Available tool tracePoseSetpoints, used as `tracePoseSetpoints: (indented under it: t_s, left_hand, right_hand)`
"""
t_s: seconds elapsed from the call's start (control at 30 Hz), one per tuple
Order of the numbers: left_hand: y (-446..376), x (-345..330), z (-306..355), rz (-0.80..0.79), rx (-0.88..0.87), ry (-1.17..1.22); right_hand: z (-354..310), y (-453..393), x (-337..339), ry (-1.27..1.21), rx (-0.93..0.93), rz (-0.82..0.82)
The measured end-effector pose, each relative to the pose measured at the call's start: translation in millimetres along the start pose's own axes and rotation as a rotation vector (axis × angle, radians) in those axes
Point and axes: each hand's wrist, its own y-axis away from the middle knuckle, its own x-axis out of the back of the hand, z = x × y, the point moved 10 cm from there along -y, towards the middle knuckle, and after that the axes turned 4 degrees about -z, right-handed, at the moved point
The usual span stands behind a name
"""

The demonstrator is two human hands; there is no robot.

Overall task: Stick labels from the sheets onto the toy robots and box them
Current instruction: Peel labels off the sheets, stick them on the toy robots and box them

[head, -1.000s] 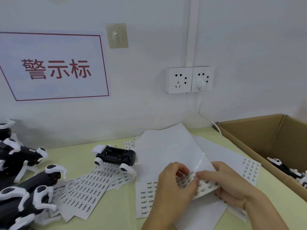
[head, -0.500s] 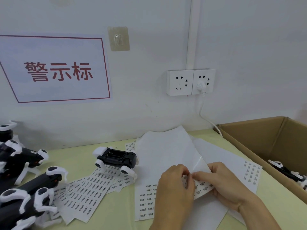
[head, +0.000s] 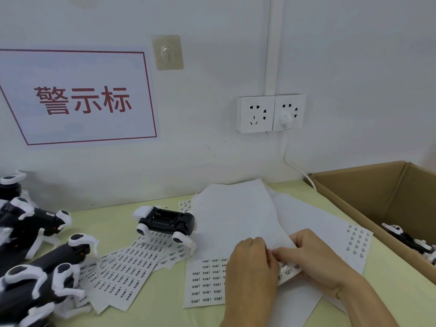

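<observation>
**Label to robot: a reach left**

I had both hands pinched together on the sheet (head: 207, 279): left hand (head: 253, 265), right hand (head: 313, 263). The upturned robot (head: 166, 221) lay up-left, long axis crosswise, nearer my left.

left hand (head: 252, 265) + right hand (head: 316, 263): pinching label sheet (head: 236, 223) | toy robot (head: 166, 221) beside

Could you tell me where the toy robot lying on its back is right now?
The upturned toy robot lies centre-left on the table, resting on the fanned label sheets, left of both hands.
</observation>
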Motion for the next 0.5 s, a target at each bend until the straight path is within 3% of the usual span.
tracePoseSetpoints:
  t_s: [0.27, 0.5]
  left_hand:
    - [2, 5, -17, 0.062, 0.085, 0.486]
    - [2, 12, -15, 0.116, 0.058, 0.528]
  right_hand:
    - [2, -2, 6, -0.08, 0.03, 0.017]
    - [2, -2, 7, -0.215, 0.022, 0.031]
